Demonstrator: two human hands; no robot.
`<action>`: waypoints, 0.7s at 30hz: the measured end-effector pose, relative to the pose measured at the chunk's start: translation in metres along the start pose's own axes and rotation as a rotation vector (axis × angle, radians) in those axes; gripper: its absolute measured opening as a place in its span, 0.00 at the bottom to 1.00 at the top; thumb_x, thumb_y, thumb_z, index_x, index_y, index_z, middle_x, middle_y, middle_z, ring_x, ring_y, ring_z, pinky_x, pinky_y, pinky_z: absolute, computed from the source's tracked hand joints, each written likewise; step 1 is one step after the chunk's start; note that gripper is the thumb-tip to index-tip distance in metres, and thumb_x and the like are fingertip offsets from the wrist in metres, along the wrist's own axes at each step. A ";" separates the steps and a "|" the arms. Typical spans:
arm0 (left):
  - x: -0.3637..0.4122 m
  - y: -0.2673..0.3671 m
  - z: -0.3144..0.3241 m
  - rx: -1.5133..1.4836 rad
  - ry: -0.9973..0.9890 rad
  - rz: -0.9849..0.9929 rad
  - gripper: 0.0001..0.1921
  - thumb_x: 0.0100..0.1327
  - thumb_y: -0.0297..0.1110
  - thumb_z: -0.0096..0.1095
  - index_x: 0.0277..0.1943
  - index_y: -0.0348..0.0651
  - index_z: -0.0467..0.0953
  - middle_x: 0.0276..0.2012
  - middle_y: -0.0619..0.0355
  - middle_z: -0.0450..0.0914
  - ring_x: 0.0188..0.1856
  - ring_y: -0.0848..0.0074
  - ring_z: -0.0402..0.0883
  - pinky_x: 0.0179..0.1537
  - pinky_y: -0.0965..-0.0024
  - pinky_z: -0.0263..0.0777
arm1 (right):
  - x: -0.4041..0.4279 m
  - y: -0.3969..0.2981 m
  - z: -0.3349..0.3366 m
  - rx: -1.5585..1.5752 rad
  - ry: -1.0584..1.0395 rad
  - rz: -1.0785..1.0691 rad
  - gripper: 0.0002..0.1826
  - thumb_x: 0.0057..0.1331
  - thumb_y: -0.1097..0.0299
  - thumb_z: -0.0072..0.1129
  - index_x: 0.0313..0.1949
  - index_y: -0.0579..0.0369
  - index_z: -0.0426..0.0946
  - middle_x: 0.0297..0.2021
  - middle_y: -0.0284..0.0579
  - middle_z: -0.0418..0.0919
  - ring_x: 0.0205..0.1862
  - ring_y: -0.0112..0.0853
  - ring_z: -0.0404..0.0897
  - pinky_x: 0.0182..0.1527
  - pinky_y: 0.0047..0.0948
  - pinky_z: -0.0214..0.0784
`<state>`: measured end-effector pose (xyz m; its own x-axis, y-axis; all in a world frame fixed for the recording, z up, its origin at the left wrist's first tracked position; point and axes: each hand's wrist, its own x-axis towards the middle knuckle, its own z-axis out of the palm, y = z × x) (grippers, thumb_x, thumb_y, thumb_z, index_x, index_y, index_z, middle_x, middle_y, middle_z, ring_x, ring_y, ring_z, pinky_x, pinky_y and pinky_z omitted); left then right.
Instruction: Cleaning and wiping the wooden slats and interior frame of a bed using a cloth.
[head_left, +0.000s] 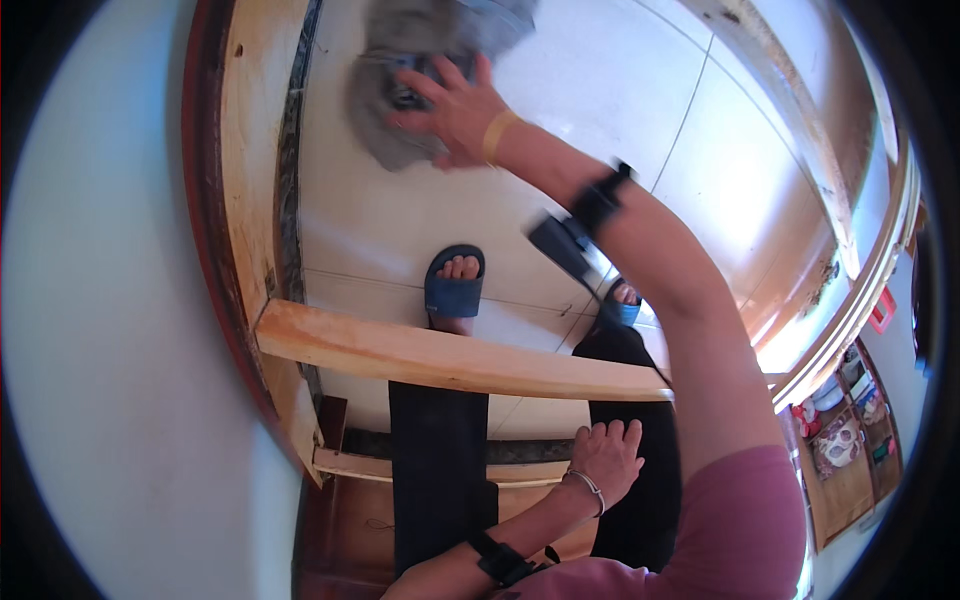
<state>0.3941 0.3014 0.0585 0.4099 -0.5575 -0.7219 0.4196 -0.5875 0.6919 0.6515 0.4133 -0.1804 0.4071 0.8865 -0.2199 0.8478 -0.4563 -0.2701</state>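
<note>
At the upper left, my right hand (450, 112) has its fingers spread over a crumpled grey cloth (390, 150) above the tiled floor. Both are blurred, and whether the fingertips press on the cloth is hard to tell. Lower down, my left hand (607, 461) is by my leg in black trousers, its fingers bent and its palm hidden; no object shows in it. Between the two hands a pale wooden crossbar (450, 360) spans a wooden frame (251, 150) with a dark red outer edge.
My feet in blue slide sandals (454, 296) stand beyond the crossbar. A lower wooden rail (360, 465) runs behind my legs. A white wall (97, 300) borders the frame on the left. Curved wooden parts (832, 360) and a shelf unit (840, 517) with assorted items are at right.
</note>
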 end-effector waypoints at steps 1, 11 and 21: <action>0.001 -0.002 0.004 0.026 0.001 0.038 0.26 0.60 0.46 0.59 0.57 0.42 0.66 0.41 0.55 0.73 0.44 0.66 0.75 0.43 0.60 0.66 | 0.018 -0.001 0.006 0.012 0.003 0.006 0.35 0.46 0.50 0.68 0.57 0.27 0.71 0.60 0.37 0.61 0.61 0.42 0.58 0.52 0.64 0.55; -0.001 -0.007 0.013 0.044 0.036 -0.046 0.26 0.57 0.46 0.61 0.56 0.42 0.68 0.41 0.53 0.74 0.42 0.63 0.76 0.44 0.59 0.67 | -0.186 0.001 0.104 0.260 -0.117 -0.096 0.19 0.47 0.59 0.63 0.41 0.36 0.77 0.39 0.32 0.72 0.47 0.32 0.69 0.49 0.48 0.55; -0.004 0.003 0.032 0.052 -0.050 -0.024 0.28 0.59 0.47 0.59 0.59 0.41 0.66 0.42 0.53 0.73 0.43 0.63 0.75 0.45 0.58 0.67 | -0.471 0.135 0.011 -0.067 -0.941 1.089 0.13 0.55 0.71 0.54 0.40 0.50 0.80 0.41 0.45 0.82 0.44 0.37 0.80 0.46 0.35 0.72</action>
<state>0.3678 0.2828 0.0628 0.3590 -0.5706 -0.7386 0.3859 -0.6299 0.6741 0.5711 -0.0665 -0.1234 0.5017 -0.2843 -0.8170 0.2919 -0.8334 0.4693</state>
